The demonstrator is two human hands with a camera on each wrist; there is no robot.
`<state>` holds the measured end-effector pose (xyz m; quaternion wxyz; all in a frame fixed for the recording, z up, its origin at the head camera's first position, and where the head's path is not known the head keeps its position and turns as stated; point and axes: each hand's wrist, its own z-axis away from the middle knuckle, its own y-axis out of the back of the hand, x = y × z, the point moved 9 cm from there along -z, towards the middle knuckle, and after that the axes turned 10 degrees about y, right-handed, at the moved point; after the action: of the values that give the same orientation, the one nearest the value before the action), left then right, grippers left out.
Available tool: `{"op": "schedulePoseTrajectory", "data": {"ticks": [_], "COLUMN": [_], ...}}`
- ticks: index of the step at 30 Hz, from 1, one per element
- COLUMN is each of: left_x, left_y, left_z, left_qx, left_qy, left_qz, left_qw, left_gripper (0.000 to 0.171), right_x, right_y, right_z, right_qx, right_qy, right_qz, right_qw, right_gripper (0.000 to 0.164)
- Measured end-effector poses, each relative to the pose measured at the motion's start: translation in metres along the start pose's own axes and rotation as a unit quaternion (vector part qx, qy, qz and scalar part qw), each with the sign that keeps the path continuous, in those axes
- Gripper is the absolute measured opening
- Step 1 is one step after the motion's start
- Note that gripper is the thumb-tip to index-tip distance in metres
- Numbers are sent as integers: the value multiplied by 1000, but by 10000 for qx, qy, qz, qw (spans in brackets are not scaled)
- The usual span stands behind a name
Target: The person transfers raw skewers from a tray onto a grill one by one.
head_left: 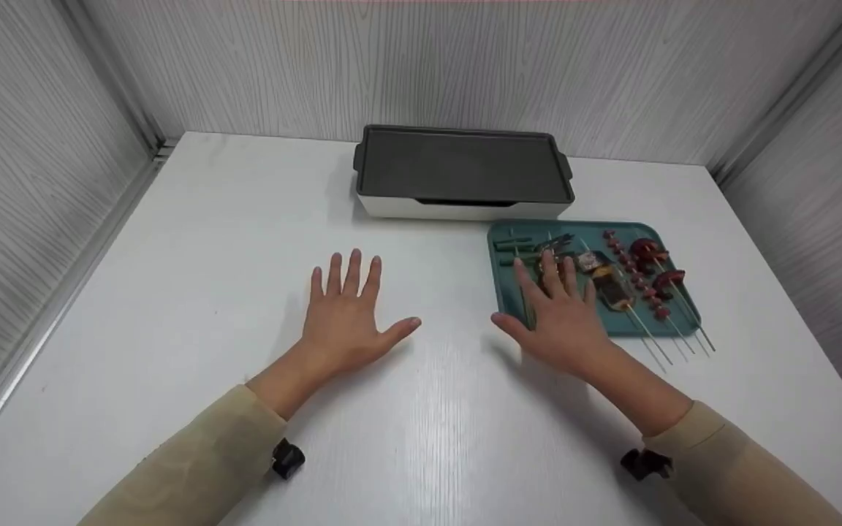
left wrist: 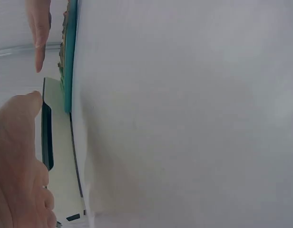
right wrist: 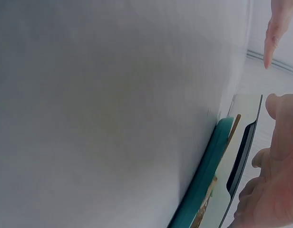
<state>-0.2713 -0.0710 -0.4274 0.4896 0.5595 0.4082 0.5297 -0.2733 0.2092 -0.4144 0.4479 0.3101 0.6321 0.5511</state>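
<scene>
Both hands are held palm down with fingers spread, and neither holds anything. My left hand [head_left: 344, 321] is over the white table [head_left: 172, 292], left of centre. The right hand [head_left: 563, 325] is at the near left corner of a teal tray [head_left: 505, 292], its fingertips in front of part of what lies there. Several skewers lie on the tray: one with small red pieces [head_left: 636, 276], one with dark and yellow pieces [head_left: 611, 287], and others with red rounds [head_left: 647, 250]. Green pieces [head_left: 514, 245] lie at the tray's left, partly hidden by the right hand.
Behind the tray, a flat black griddle plate [head_left: 465, 164] sits on a white base [head_left: 435, 210] near the table's back edge. Grey wood-grain panels [head_left: 457, 66] enclose the table at the back and sides. Skewer sticks [head_left: 651, 337] stick out past the tray's near edge.
</scene>
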Motion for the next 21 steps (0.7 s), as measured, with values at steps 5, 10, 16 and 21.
{"op": "schedulePoseTrajectory", "data": {"ticks": [5,10,16,21], "left_x": [9,24,43,57], "left_y": [3,5,7,7], "left_z": [-2,-5,-8,-11], "left_qx": [15,71,72,84], "left_qy": [-39,-145,-291,-370], "left_qz": [29,80,157,226], "left_qw": [10000,9998,9994,9990], "left_gripper": [111,109,107,106], "right_x": [11,26,47,67], "right_y": [13,28,46,59], "right_z": [9,21,37,48], "right_qx": [97,191,382,554], "right_qy": [-60,-159,-223,-285], "right_qz": [-24,-99,-185,-311], "right_qw": [9999,9996,9988,9976], "right_gripper": [97,98,97,96]}}
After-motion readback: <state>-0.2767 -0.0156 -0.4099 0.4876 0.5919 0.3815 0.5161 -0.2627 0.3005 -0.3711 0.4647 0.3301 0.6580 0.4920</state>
